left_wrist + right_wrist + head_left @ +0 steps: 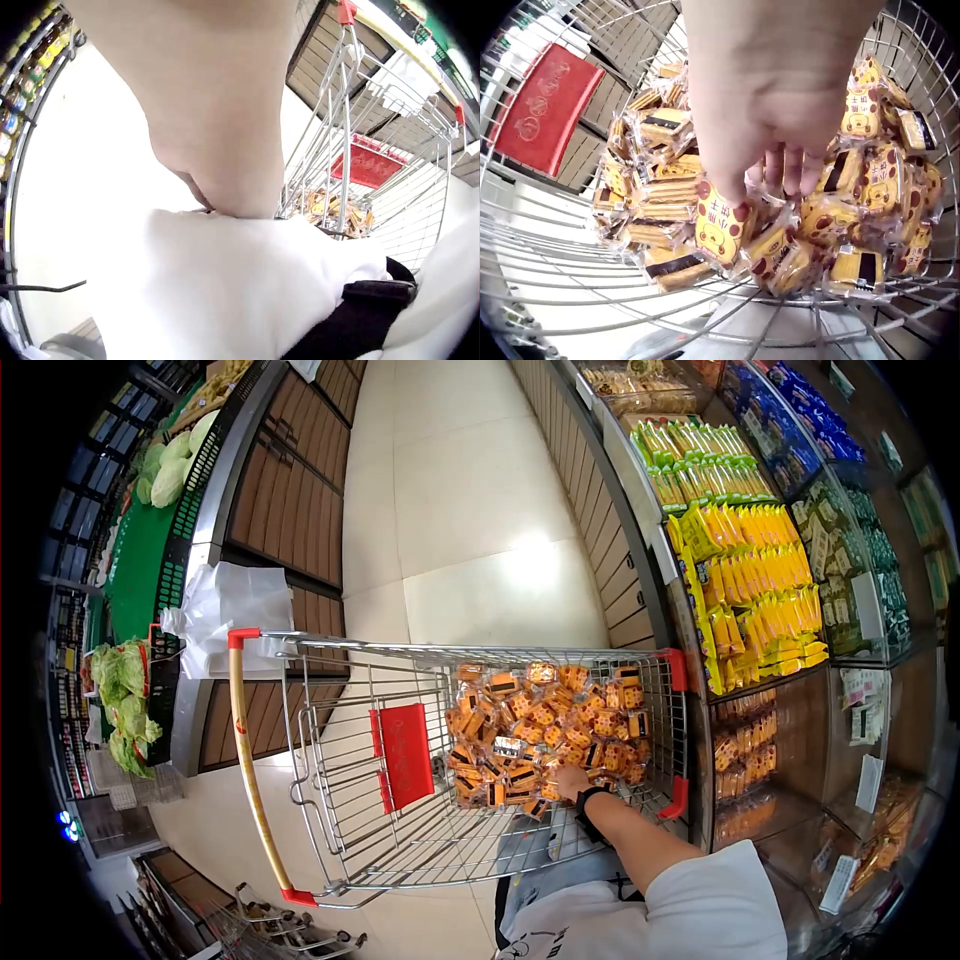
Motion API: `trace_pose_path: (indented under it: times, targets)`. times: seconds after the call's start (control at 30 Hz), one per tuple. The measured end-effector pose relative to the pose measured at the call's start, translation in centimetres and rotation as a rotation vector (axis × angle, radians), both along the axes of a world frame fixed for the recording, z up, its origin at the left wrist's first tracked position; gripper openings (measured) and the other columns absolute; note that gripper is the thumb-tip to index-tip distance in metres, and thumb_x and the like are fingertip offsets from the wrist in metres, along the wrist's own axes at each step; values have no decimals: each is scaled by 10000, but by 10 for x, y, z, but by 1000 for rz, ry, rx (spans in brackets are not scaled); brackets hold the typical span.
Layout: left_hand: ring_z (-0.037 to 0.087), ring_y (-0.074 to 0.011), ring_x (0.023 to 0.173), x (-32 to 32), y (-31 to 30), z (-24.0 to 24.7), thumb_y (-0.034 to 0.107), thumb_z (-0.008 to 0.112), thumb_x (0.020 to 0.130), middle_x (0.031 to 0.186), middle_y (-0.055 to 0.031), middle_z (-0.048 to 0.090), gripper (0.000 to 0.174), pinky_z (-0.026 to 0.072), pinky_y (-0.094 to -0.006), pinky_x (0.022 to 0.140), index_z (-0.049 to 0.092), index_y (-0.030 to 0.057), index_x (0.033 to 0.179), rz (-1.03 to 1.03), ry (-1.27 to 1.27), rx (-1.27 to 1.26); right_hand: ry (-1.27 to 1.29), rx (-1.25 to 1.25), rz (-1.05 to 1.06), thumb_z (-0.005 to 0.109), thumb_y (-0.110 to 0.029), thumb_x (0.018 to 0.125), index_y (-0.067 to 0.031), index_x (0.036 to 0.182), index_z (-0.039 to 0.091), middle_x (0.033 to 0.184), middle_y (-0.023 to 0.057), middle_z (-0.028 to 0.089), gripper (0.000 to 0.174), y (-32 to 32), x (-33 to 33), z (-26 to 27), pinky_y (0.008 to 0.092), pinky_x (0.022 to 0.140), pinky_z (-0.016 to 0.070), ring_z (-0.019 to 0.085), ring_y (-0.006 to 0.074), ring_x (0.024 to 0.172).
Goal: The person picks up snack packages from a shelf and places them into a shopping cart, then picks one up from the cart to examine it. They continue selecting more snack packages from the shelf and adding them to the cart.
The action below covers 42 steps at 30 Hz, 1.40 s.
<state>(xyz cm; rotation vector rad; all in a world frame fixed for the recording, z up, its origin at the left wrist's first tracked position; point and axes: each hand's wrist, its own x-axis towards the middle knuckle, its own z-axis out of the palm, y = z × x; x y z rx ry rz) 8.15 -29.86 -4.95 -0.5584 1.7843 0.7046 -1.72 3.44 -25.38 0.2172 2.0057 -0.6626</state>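
Note:
In the head view my right hand (572, 782) reaches down into the shopping cart (460, 870), onto a heap of small orange biscuit packets (535, 705). The right wrist view shows the fingers of this hand (780, 97) bent downward among the packets. Its thumb lies against the top edge of one bear biscuit packet (721, 225), which the hand pinches at that edge; the packet stands tilted with its printed face showing. My left hand (225, 172) is close to the white shirt (225, 277) in the left wrist view, its fingers mostly hidden; the head view does not include it.
Shelves with yellow snack packs (745, 580) stand beyond the cart's right end. On the left are a produce stand with cabbages (170, 480), lettuce (125, 700) and a white plastic bag (235, 610). A red panel (402, 755) hangs in the cart; tiled floor (450, 490) runs ahead.

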Motion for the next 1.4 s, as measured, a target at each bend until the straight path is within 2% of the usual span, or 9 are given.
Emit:
trace_pose_path:
  times: [0.1,0.2,0.4,0.43,0.8,0.97,1.07,1.2,1.4]
  targets:
    - [438,-200,945,-6,-6,1,274,378,823,1049,-106,433,322,361,-291,804,400,66,1068,-19,31,12,160,58,-10,550,-374,692,7,989,441,772,141,509,496,-16,20,-28,344,537,447,497,244,615]
    - [432,-204,952,-10,-11,-2,277,379,823,1060,-106,423,326,360,-294,807,392,73,1077,-42,73,37,-86,-103,-169,470,-119,729,-12,1218,201,743,170,526,569,-11,6,33,339,445,399,499,230,570]
    - [421,-211,966,-9,-29,-2,282,381,821,1083,-106,402,337,359,-299,812,377,87,1095,-80,180,102,117,117,-24,436,-96,743,6,889,504,573,109,496,191,-36,32,11,312,411,382,459,198,466]
    - [420,-212,968,-6,-33,-1,283,382,821,1087,-105,399,339,358,-300,813,374,89,1098,-84,194,112,90,151,-128,440,-117,742,-7,657,516,547,98,481,159,-39,30,25,314,411,380,448,202,453]
    - [400,-226,993,67,-106,2,294,386,818,1129,-104,362,363,356,-311,823,346,114,1130,-24,148,86,25,44,268,596,-414,633,24,689,565,644,118,547,443,-43,19,7,360,531,429,516,238,594]
    - [391,-232,1004,104,-135,5,299,388,816,1148,-104,345,376,355,-316,827,333,126,1145,39,42,32,-31,122,414,480,-174,735,-19,753,536,659,100,512,166,-48,6,2,322,455,412,461,204,517]
    - [385,-236,1011,116,-145,8,302,389,815,1160,-104,335,384,354,-319,830,325,133,1154,73,-3,4,-35,166,445,583,-307,678,-8,769,564,665,103,541,313,-52,4,2,351,523,433,500,222,589]
    - [378,-241,1020,122,-152,17,306,390,814,1175,-103,322,395,353,-323,833,314,142,1166,118,-40,-16,-6,142,464,444,-117,747,12,678,517,630,123,502,164,-53,-1,7,326,465,422,472,225,528]
    - [367,-248,1034,128,-154,33,312,393,813,1198,-103,301,413,352,-328,839,299,156,1184,166,-57,5,14,226,497,483,-139,742,-39,466,415,415,70,321,302,-37,-21,26,277,336,265,259,160,351]
